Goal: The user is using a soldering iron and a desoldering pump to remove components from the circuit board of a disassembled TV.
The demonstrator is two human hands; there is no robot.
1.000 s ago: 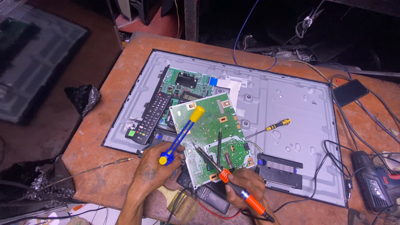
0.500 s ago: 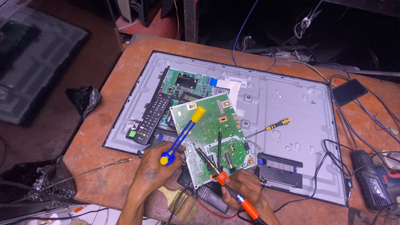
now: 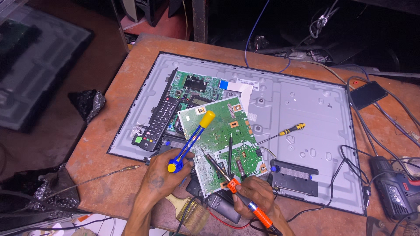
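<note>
A single head-worn camera looks steeply down and forward over the table (image 3: pixel 105 161) from the near edge. The left hand (image 3: pixel 159 177) and right hand (image 3: pixel 258 194) enter from the bottom centre of the frame, close to the lens. The grey panel back (image 3: pixel 306 131) fills the middle, seen whole and slightly skewed, its far edge toward the top. Dark floor runs down the left side; the upper right falls into shadow. No second view shares the scene.

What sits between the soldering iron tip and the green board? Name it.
Nothing visible. The right hand holds the soldering iron with its tip on the green circuit board. The left hand holds the blue and yellow desoldering pump alongside.
</note>
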